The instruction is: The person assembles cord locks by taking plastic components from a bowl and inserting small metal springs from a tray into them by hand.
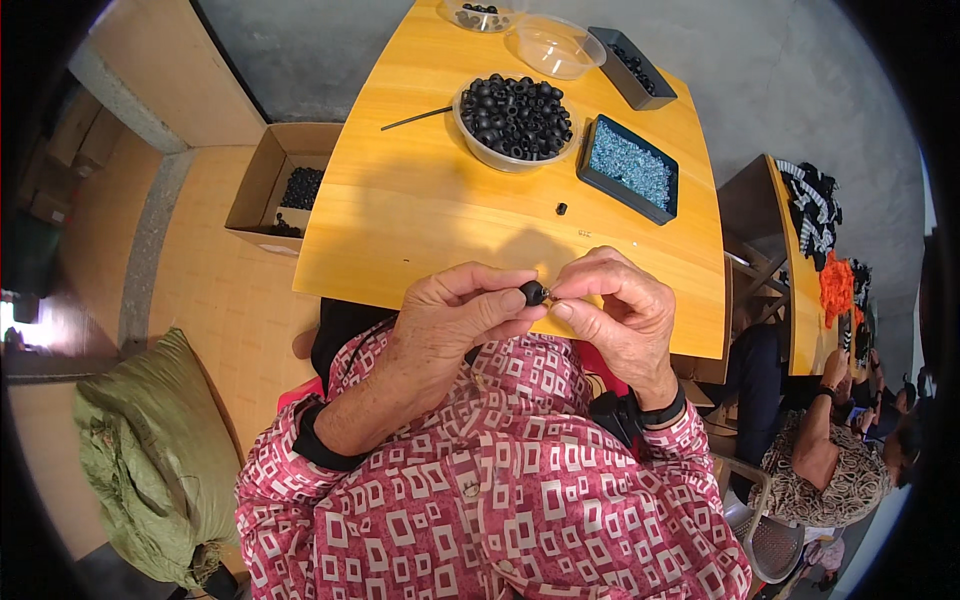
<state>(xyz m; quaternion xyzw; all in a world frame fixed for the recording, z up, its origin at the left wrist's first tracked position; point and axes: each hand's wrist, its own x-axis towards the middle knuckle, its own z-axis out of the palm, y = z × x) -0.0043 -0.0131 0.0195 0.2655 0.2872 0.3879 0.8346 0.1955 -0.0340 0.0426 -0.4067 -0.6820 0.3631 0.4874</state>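
Your left hand pinches a small black rubbery ring between thumb and forefinger, just above the near edge of the yellow wooden table. Your right hand closes in against it from the other side, thumb and forefinger tips pressed together at the ring; they seem to hold something tiny there, though the view is too coarse to tell what.

Farther up the smooth, glossy tabletop stands a round clear bowl heaped with matte black rings of the same kind. Just right of it lies a dark rectangular tray filled with fine, glittering blue-grey bits. One stray black ring sits alone on the wood between the tray and your hands. A thin dark stick lies left of the bowl. At the far edge you have an empty clear plastic tub and a second dark tray holding black pieces.

On the floor to your left, an open brown cardboard box holds more black pieces, and a crumpled green sack slumps nearer you.
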